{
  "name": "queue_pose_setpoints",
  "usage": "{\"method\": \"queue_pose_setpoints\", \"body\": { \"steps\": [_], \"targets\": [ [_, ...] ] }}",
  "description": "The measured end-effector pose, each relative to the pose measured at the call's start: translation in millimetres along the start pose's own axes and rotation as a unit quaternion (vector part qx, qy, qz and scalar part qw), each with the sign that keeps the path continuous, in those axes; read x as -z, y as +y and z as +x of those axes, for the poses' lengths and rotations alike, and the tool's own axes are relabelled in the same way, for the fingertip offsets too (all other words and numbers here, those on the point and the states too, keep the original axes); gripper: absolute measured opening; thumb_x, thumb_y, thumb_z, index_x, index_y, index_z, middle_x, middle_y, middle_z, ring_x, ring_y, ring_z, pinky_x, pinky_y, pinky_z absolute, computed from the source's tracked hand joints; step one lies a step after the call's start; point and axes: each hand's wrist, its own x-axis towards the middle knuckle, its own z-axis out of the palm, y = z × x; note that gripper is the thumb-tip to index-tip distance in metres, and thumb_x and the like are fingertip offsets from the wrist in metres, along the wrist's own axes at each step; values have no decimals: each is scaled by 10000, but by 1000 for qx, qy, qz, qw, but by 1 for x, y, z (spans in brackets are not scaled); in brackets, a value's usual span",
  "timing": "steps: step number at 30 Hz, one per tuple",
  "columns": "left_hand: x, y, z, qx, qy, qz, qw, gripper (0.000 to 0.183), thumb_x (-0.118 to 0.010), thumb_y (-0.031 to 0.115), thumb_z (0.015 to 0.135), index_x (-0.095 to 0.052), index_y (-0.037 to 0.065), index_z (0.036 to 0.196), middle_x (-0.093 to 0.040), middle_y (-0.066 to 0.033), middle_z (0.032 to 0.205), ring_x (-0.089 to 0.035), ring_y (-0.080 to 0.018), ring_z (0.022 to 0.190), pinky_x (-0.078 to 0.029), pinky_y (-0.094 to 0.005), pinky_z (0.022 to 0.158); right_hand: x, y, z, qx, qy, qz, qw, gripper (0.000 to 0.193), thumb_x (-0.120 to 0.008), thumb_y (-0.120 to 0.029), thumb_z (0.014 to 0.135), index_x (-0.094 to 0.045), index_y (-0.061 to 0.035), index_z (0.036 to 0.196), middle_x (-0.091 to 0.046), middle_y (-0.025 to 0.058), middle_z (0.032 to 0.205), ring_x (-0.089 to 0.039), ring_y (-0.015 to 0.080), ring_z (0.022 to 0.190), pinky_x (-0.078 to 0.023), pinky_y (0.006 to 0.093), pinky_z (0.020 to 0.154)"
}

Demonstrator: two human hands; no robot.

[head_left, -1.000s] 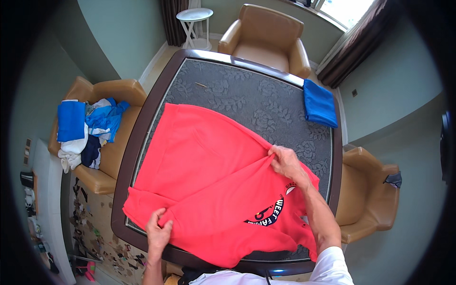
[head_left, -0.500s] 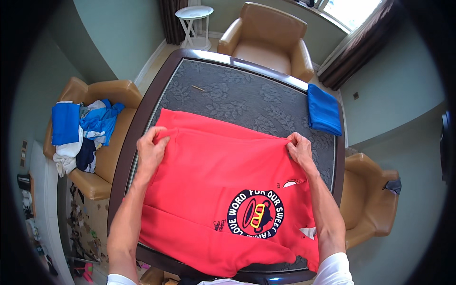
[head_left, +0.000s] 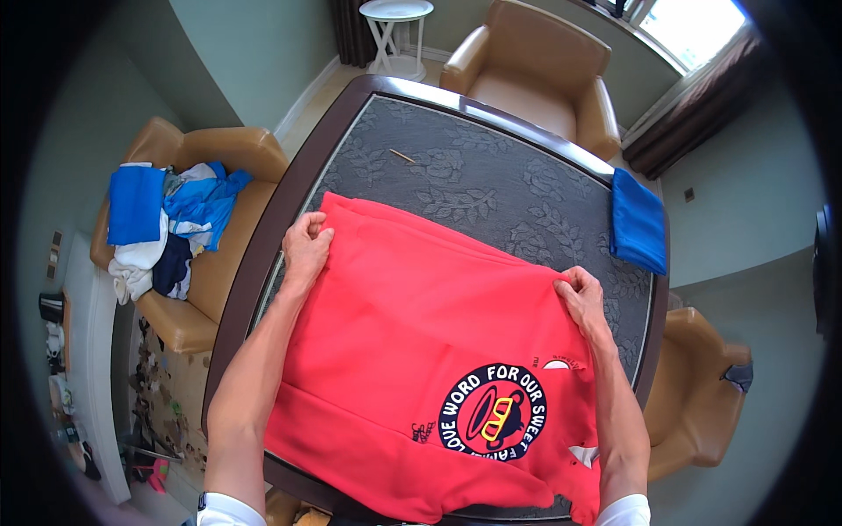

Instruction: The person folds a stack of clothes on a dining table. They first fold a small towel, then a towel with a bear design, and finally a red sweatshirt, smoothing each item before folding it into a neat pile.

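Note:
A red sweatshirt (head_left: pixel 395 307) lies spread over the dark table, a round black-and-white print with a cartoon figure on its near right part. At its left edge, just below the far left corner, my left hand (head_left: pixel 307 250) pinches the fabric between thumb and fingers. My right hand (head_left: pixel 582 298) grips the far right corner the same way. Along the far side a second layer of red cloth shows as a narrow strip beyond the upper one. One sleeve lies folded across the near side of the garment.
The patterned tabletop (head_left: pixel 474 149) holds a thin stick (head_left: pixel 402 156) and, at the far right edge, a folded blue cloth (head_left: pixel 638 221). Tan armchairs (head_left: pixel 539 61) surround it; the left one carries a clothes pile (head_left: pixel 189 210). A white side table (head_left: pixel 396 10) stands beyond.
The upper layer's far edge has moved away from me, so less of the under layer shows. Both hands keep their pinch. The whole view has shifted, putting the table further right.

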Motion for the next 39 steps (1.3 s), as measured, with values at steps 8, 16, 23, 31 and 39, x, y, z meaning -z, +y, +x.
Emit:
{"method": "queue_pose_setpoints", "body": {
  "steps": [8,16,23,31,39],
  "targets": [
    [-12,-9,7,-185,91,152,967,157,-700,25,858,-659,58,1005,-691,-89,859,-686,-235,804,-543,-363,749,-22,24,8,14,123,68,990,194,-706,-95,819,-654,-31,995,-592,-11,722,-538,88,669,-469,274,623],
    [-12,24,-9,-255,171,102,946,98,-659,-2,900,-636,59,974,-648,-106,931,-655,-307,875,-530,-384,767,-14,31,-3,18,129,191,973,212,-694,-24,823,-646,-30,1029,-661,-8,831,-620,88,764,-527,267,709],
    [-12,-4,-11,-251,162,337,893,136,-661,53,894,-666,82,1027,-642,-87,1085,-595,-322,1110,-474,-439,927,-23,17,-18,-8,142,2,990,300,-693,-94,833,-658,-20,1121,-699,89,914,-678,212,800,-550,364,753],
    [-62,39,-69,-339,-92,340,872,511,-728,291,885,-633,68,1335,-512,-243,1439,-450,-405,1378,-340,-545,1153,-44,-22,-39,240,151,-210,936,431,-733,-116,807,-656,-62,1228,-628,137,1142,-581,335,1051,-478,450,904],
    [-72,39,-76,-310,-90,346,881,588,-693,327,906,-572,82,1427,-455,-279,1504,-371,-437,1445,-265,-570,1203,-50,-4,-85,218,142,-268,928,551,-747,-147,822,-594,-52,1342,-567,192,1326,-535,353,1230,-423,477,1013]
  ]
}}
